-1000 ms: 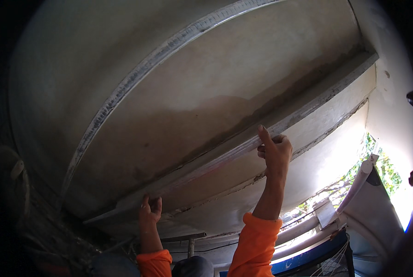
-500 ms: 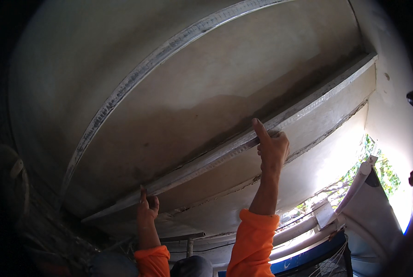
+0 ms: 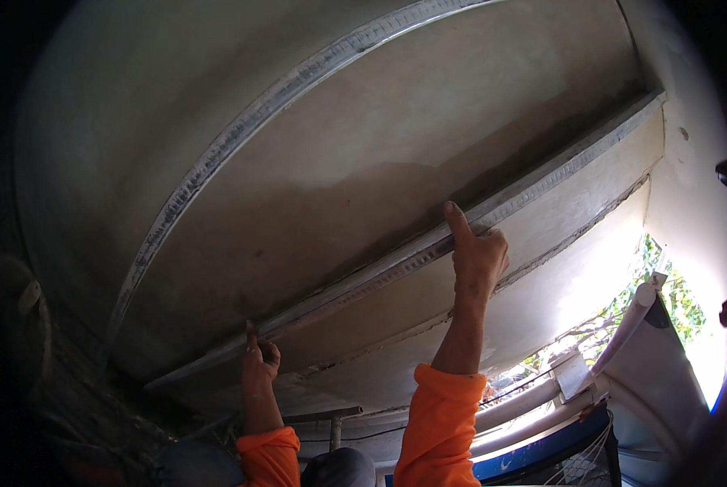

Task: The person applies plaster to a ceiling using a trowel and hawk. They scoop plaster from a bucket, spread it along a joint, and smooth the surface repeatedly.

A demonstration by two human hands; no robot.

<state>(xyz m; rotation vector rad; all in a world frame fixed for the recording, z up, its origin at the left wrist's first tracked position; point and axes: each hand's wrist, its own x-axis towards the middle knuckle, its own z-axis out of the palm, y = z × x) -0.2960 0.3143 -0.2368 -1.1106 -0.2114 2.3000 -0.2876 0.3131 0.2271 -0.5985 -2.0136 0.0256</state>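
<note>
My left hand (image 3: 260, 355), below an orange sleeve, is closed on the lower left stretch of a long grey straight metal bar (image 3: 565, 162) with a scuffed face, which lies against a plastered overhead surface (image 3: 339, 219). My right hand (image 3: 477, 247) grips the same bar near its middle, thumb pointing up across it and fingers curled at its lower edge. A darker damp band runs along the bar's upper edge. A curved, grey-smudged strip (image 3: 263, 109) arches across the plaster above.
A rough seam (image 3: 581, 233) runs below the bar. At the lower right are pale pipes (image 3: 522, 411), a blue-edged item (image 3: 526, 454) with netting, a grey panel (image 3: 660, 390) and a bright opening with foliage (image 3: 680, 316). A dark horizontal pipe (image 3: 324, 414) sits behind my sleeves.
Both my hands have moved slightly up and leftward, and the held bar has shifted a little upward with them against the plaster.
</note>
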